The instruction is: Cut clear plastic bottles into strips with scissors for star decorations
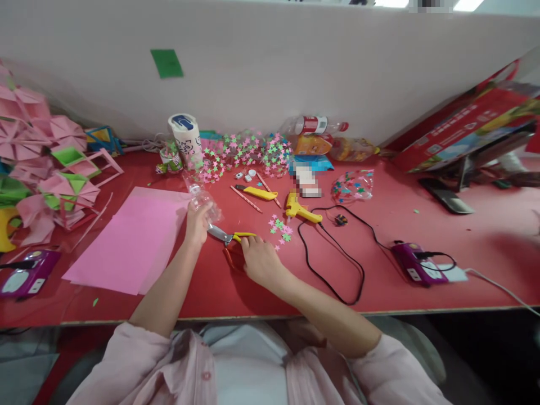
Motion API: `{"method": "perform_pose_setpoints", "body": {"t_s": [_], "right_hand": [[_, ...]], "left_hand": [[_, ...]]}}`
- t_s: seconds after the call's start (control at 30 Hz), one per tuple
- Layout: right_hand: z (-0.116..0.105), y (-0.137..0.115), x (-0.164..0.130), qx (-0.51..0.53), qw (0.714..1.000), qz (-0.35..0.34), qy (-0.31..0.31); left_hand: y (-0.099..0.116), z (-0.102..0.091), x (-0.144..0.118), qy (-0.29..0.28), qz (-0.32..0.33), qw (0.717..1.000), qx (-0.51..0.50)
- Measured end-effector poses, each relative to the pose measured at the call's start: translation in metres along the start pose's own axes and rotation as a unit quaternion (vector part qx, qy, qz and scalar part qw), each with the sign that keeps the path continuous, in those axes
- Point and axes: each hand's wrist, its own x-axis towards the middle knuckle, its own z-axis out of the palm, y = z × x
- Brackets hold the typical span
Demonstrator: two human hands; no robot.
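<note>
My left hand [197, 224] grips a clear plastic bottle [201, 195] lying tilted on the red table [379, 281], its neck pointing away from me. My right hand [258, 260] is closed on the yellow handles of a pair of scissors [228, 236], whose blades point left and touch the bottle's near end. A small scatter of pink and green paper stars [280, 228] lies just right of the scissors.
Pink paper sheets [126, 242] lie to the left, folded paper shapes [46, 169] beyond. A yellow glue gun [300, 209] with black cord [333, 264], a yellow knife [258, 193], a star pile [244, 151], a white cup [185, 135] and purple devices [415, 264] surround.
</note>
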Motion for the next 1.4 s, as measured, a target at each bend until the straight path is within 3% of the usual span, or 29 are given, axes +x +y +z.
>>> {"method": "perform_pose_setpoints", "body": {"t_s": [0.13,0.33,0.57,0.63,0.73,0.77,0.8,0.9,1.0,1.13,1.23,1.4], "right_hand": [[-0.005,0.002,0.007,0.059,0.998,0.01,-0.025],[-0.014,0.018,0.023,0.205,0.975,0.034,-0.082],[-0.006,0.034,0.042,0.339,0.935,0.051,-0.085],[-0.005,0.036,0.037,0.451,0.89,0.048,-0.049],[-0.007,0.037,0.029,0.657,0.753,0.013,0.013],[-0.008,0.038,0.028,0.693,0.72,0.001,0.022],[-0.009,0.038,0.028,0.704,0.71,-0.007,0.023],[-0.007,0.039,0.03,0.681,0.732,0.004,0.032],[-0.005,0.039,0.026,0.618,0.784,-0.002,0.049],[-0.008,0.04,0.015,0.52,0.852,-0.036,0.044],[-0.011,0.04,0.011,0.49,0.87,-0.042,-0.003],[-0.012,0.038,0.008,0.479,0.875,-0.038,-0.051]], "left_hand": [[0.013,-0.01,0.012,0.028,0.019,0.999,-0.001],[0.03,-0.027,0.026,0.041,0.106,0.993,-0.028],[0.029,-0.032,0.031,0.044,0.105,0.993,-0.04],[0.031,-0.03,0.029,0.024,0.102,0.993,-0.054],[0.029,-0.023,0.022,-0.011,0.082,0.994,-0.072],[0.026,-0.019,0.018,-0.019,0.067,0.995,-0.072],[0.022,-0.015,0.015,-0.025,0.047,0.996,-0.065],[0.008,-0.004,0.004,-0.045,-0.018,0.998,-0.043],[-0.001,0.001,-0.001,-0.057,-0.057,0.996,-0.032],[-0.001,-0.002,0.002,-0.027,-0.07,0.997,-0.021],[0.003,-0.005,0.005,0.011,-0.061,0.997,-0.036],[0.012,-0.004,0.006,0.064,-0.02,0.996,-0.065]]}}
